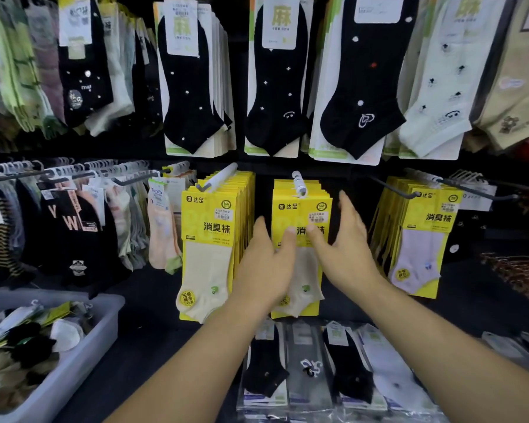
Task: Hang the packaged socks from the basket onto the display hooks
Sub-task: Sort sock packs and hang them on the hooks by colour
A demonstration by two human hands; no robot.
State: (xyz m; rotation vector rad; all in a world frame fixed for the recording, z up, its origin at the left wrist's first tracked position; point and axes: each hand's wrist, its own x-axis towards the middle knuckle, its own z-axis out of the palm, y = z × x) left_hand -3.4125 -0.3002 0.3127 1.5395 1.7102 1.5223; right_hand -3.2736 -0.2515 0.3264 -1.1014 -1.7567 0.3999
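Note:
A stack of yellow-carded cream sock packs (300, 209) hangs on the middle display hook (298, 181). My left hand (266, 264) lies against the stack's left edge, thumb resting on the front card. My right hand (339, 239) is at the right side with straight fingers, thumb touching the front card. Neither hand curls round a pack. The grey basket (83, 358) at the lower left holds several loose packaged socks (28, 340).
Matching yellow packs hang on hooks to the left (214, 227) and right (425, 227). Black and pale socks fill the upper row (275, 77). Dark sock rows hang at the left (71, 221). Flat sock packs (324, 367) lie on the shelf below my arms.

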